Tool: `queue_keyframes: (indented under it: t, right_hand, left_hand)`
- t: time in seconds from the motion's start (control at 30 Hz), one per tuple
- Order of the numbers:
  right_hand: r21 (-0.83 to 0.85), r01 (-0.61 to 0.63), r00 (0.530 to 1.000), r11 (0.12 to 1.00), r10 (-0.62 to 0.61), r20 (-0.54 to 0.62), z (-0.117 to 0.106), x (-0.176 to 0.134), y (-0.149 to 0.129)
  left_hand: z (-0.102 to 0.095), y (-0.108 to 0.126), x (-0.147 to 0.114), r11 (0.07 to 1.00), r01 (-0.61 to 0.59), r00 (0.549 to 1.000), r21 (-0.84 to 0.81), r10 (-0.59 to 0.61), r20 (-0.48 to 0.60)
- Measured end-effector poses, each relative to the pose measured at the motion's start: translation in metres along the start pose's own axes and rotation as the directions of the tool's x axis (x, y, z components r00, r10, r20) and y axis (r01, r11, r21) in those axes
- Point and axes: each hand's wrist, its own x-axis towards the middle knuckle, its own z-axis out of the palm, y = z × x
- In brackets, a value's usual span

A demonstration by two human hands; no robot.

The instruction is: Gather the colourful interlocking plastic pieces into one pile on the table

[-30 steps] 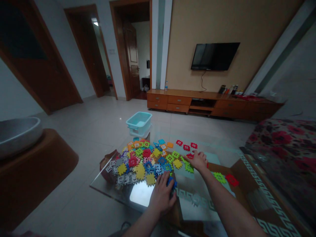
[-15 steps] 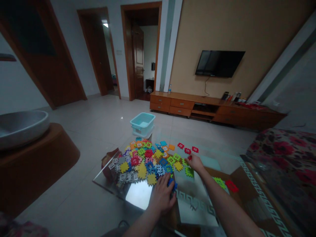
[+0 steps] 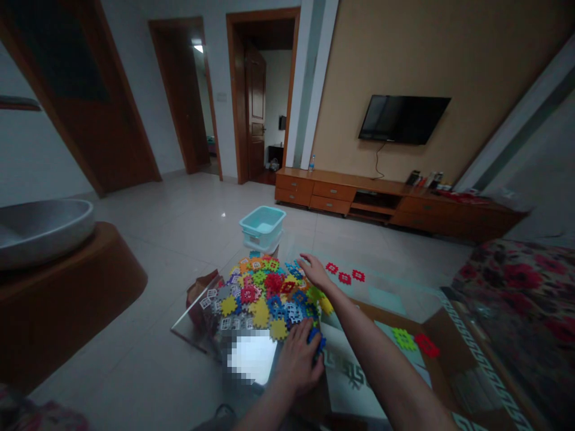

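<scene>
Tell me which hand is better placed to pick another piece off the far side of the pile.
Probably the right hand: it is stretched over the far edge of the pile of pieces, fingers spread. The left hand rests at the near edge on blue pieces.

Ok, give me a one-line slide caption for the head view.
Right hand reaches into a heap of colourful puzzle tiles on a glass table; left hand rests on blue tiles.
</scene>
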Motion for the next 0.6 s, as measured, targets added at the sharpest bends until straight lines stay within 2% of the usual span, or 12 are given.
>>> queue_keyframes:
  t: [0.1,0.2,0.27,0.33,0.4,0.5,0.6]
  right_hand:
    - [-0.106,-0.152,0.986,0.983,0.143,-0.084,-0.030,0.001,0.044]
    - [-0.185,-0.334,0.934,0.924,0.298,-0.199,-0.055,0.002,0.094]
    - [-0.226,-0.404,0.907,0.886,0.354,-0.229,-0.059,0.005,0.120]
    - [-0.349,-0.453,0.891,0.821,0.407,-0.199,-0.052,0.010,0.137]
    - [-0.430,-0.409,0.911,0.805,0.386,-0.144,-0.038,0.014,0.145]
    - [-0.475,-0.252,0.966,0.843,0.250,-0.069,-0.015,0.015,0.143]
    - [-0.465,-0.189,0.982,0.865,0.173,-0.076,-0.007,0.012,0.137]
  left_hand:
    - [0.000,-0.001,0.000,1.000,0.001,1.000,-0.014,-0.001,0.019]
    - [0.002,-0.003,0.000,1.000,-0.004,0.999,-0.024,0.005,0.035]
    - [0.003,-0.004,0.000,0.999,-0.006,0.999,-0.033,0.008,0.041]
    - [0.002,-0.005,0.000,0.999,-0.009,0.999,-0.047,0.011,0.046]
    - [0.001,-0.005,0.000,0.998,-0.008,0.999,-0.058,0.011,0.052]
    - [-0.001,-0.004,0.000,0.998,0.000,0.999,-0.060,0.003,0.054]
    - [-0.001,-0.003,0.000,0.998,0.009,0.999,-0.058,-0.006,0.046]
